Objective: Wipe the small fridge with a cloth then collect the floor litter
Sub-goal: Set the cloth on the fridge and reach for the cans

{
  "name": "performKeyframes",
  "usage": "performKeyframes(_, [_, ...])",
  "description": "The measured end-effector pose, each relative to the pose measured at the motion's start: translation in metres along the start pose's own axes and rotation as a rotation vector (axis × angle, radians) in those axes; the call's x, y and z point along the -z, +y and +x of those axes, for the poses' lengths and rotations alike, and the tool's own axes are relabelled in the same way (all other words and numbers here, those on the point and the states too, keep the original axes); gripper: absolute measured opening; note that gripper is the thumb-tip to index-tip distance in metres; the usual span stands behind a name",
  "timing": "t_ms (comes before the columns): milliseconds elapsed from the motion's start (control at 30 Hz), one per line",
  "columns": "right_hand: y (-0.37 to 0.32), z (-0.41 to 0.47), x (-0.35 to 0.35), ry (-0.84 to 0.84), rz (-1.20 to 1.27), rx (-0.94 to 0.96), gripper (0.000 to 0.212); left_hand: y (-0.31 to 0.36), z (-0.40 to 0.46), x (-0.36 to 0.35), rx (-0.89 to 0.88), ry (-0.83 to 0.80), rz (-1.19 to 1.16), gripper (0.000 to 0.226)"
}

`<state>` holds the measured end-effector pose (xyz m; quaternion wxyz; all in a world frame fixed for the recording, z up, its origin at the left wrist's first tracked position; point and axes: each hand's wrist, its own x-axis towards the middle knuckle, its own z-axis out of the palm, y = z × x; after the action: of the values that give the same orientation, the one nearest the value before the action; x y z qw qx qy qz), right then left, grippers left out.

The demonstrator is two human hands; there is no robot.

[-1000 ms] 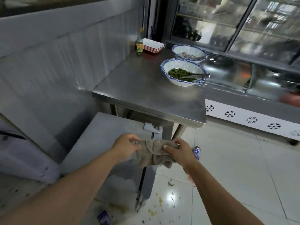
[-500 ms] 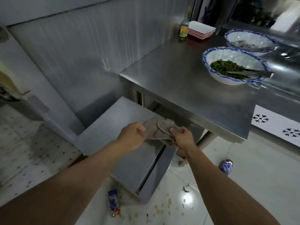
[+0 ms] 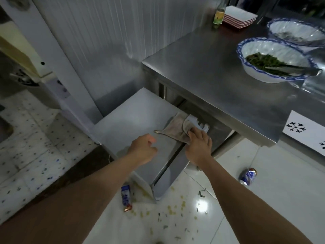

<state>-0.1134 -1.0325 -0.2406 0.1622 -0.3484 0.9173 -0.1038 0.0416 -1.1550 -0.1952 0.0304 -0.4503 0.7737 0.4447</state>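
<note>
The small grey fridge (image 3: 130,118) stands on the floor, half under a steel table. A brownish cloth (image 3: 174,128) lies spread on its top near the right edge. My right hand (image 3: 197,145) presses flat on the cloth's near corner. My left hand (image 3: 143,148) hovers over the fridge top just left of the cloth, fingers loosely curled, holding nothing. Litter lies on the white floor: a blue-and-white wrapper (image 3: 126,197) by the fridge's front corner, a crushed blue can (image 3: 248,176) to the right, and several yellow and green food scraps (image 3: 173,211).
The steel table (image 3: 219,76) overhangs the fridge on the right and carries two blue-rimmed bowls (image 3: 274,60), a bottle (image 3: 218,15) and stacked trays (image 3: 239,16). A metal wall stands behind. A speckled floor area (image 3: 26,138) lies to the left.
My left hand has let go of the cloth and drawn back. The cloth now lies spread on the fridge top under my right hand. The view has moved closer and lower.
</note>
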Motion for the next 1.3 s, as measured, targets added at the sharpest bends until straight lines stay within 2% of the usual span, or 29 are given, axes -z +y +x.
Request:
performKeyframes(233, [-0.033, -0.065, -0.002, 0.028, 0.093, -0.037, 0.074, -0.035, -0.038, 0.017, 0.019, -0.013, -0.040, 0.036])
performKeyframes(400, [-0.067, -0.128, -0.018, 0.051, 0.121, -0.049, 0.072, -0.080, -0.071, 0.032, 0.008, -0.035, -0.073, 0.033])
performKeyframes(567, [-0.094, -0.188, -0.053, 0.090, 0.119, -0.061, 0.060, -0.135, -0.105, 0.032, 0.046, -0.051, -0.085, 0.033])
performKeyframes(667, [-0.105, -0.219, -0.087, 0.071, 0.151, -0.114, 0.058, -0.173, -0.121, 0.025, 0.084, -0.085, -0.125, 0.034])
performKeyframes(800, [-0.111, -0.243, -0.139, -0.048, 0.161, -0.140, 0.058, -0.226, -0.129, 0.010, 0.143, -0.100, -0.138, 0.037])
performKeyframes(933, [-0.106, -0.253, -0.193, -0.154, 0.188, -0.159, 0.057, -0.277, -0.127, -0.013, 0.238, -0.109, -0.149, 0.020])
performKeyframes(1067, [-0.093, -0.249, -0.255, -0.229, 0.185, -0.150, 0.057, -0.328, -0.112, -0.046, 0.313, -0.106, -0.127, 0.037])
performKeyframes(1300, [-0.057, -0.216, -0.387, -0.280, 0.163, -0.118, 0.058, -0.439, -0.058, -0.135, 0.415, -0.100, -0.165, 0.038])
